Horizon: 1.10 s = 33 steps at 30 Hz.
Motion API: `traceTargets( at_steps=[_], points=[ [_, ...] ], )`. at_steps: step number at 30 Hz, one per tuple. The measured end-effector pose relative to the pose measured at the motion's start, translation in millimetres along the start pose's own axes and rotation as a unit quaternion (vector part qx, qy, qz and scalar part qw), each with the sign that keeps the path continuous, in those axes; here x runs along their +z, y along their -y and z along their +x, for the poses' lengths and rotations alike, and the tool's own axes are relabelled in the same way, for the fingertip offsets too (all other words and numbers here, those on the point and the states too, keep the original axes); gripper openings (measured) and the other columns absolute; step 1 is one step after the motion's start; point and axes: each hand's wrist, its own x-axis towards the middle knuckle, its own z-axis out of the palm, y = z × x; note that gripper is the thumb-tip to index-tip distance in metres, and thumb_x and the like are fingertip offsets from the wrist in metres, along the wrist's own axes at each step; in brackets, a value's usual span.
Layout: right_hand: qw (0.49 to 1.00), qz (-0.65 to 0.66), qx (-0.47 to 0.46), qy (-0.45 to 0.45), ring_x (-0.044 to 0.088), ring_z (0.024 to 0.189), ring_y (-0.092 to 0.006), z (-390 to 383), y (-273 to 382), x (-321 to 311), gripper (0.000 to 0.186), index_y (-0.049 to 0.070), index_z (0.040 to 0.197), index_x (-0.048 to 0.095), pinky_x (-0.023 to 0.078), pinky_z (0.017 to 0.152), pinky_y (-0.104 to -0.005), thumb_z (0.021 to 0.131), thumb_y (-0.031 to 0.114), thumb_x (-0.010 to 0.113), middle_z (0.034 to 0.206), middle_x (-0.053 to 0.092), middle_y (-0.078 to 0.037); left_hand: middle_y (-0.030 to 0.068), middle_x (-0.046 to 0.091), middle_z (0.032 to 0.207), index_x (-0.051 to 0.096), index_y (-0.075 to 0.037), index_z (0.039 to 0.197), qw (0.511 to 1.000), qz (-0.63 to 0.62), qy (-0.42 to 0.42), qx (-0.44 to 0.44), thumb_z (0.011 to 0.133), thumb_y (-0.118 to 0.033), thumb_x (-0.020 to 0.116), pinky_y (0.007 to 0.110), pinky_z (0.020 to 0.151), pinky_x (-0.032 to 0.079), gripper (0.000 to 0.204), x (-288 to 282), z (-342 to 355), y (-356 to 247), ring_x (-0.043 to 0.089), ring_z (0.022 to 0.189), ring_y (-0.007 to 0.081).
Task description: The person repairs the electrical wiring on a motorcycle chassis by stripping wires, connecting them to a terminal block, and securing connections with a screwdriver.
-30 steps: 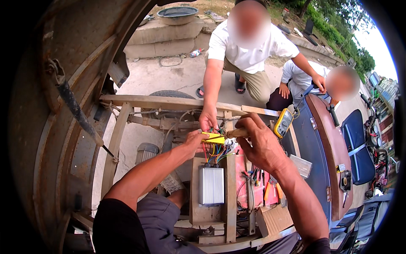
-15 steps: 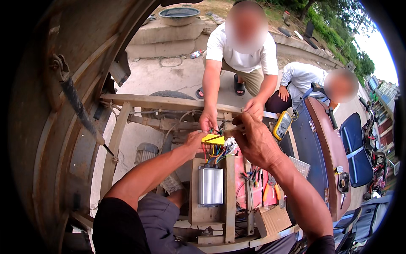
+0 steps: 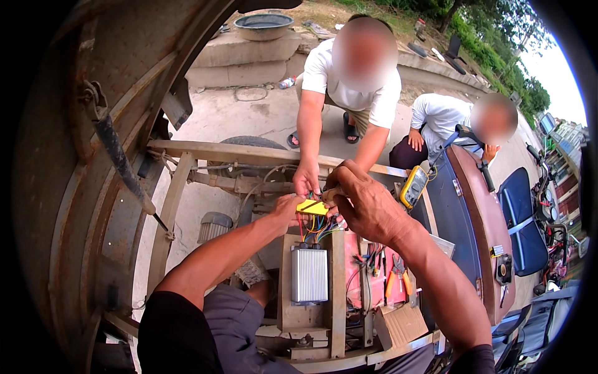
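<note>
Drawn leftward since the earlier frame, the right hand (image 3: 367,202) grips a tan-handled tool (image 3: 330,197), its shaft across a yellow block (image 3: 314,210) pinched by the left hand (image 3: 287,209) beside coloured wires (image 3: 314,228); beyond, a co-worker's forearm (image 3: 374,147) now extends behind the right hand.

No readable lettering or numbers.

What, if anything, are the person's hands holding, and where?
The left hand pinches the yellow block at its left end; the right hand grips a thin-shafted tool by its handle.
</note>
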Motion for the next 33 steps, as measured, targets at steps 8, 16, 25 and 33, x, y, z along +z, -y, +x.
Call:
traceTargets(
  at_steps=[8, 16, 25, 33],
  points=[
    [0.991, -0.123, 0.009, 0.049, 0.062, 0.095, -0.0429, -2.9, 6.4, -0.2, 0.032, -0.002, 0.114, 0.05, 0.052, 0.079, -0.047, 0.088, 0.01, 0.064, 0.109, 0.053, -0.02, 0.0135, 0.07, 0.101, 0.058, -0.006, 0.107, 1.0, 0.007, -0.002, 0.002, 0.093, -0.025, 0.062, 0.041, 0.075, 0.061, 0.023, -1.3, 1.9, 3.7, 0.072, 0.082, 0.0264],
    [0.987, -0.084, -0.096, -0.098, 0.066, 0.074, -0.0402, -13.2, -2.5, 9.3, 0.028, 0.001, 0.109, 0.054, 0.053, 0.066, -0.0487, 0.093, 0.023, 0.063, 0.097, 0.06, -0.019, 0.0126, 0.069, 0.099, 0.057, -0.007, 0.106, 1.0, 0.011, 0.002, 0.004, 0.093, -0.026, 0.06, 0.04, 0.071, 0.06, 0.023, 4.7, -4.1, -2.3, 0.072, 0.08, 0.0259],
    [0.989, -0.109, -0.079, -0.06, 0.064, 0.068, -0.0424, -15.1, -1.9, 7.2, 0.03, -0.003, 0.113, 0.05, 0.054, 0.064, -0.0511, 0.094, 0.018, 0.06, 0.1, 0.057, -0.022, 0.0121, 0.066, 0.085, 0.055, -0.004, 0.102, 0.999, 0.02, 0.001, 0.041, 0.094, -0.022, 0.06, 0.037, 0.058, 0.056, 0.021, 0.9, 7.5, 5.7, 0.066, 0.064, 0.0218],
    [0.993, -0.086, -0.072, -0.041, 0.065, 0.091, -0.0365, -10.8, 4.6, 8.1, 0.029, -0.001, 0.112, 0.053, 0.054, 0.068, -0.0476, 0.094, 0.021, 0.059, 0.102, 0.055, -0.02, 0.0124, 0.065, 0.083, 0.054, -0.004, 0.099, 0.999, 0.012, -0.001, 0.031, 0.094, -0.021, 0.06, 0.037, 0.057, 0.056, 0.019, 2.6, 5.1, 3.1, 0.066, 0.063, 0.0218]
  ],
)
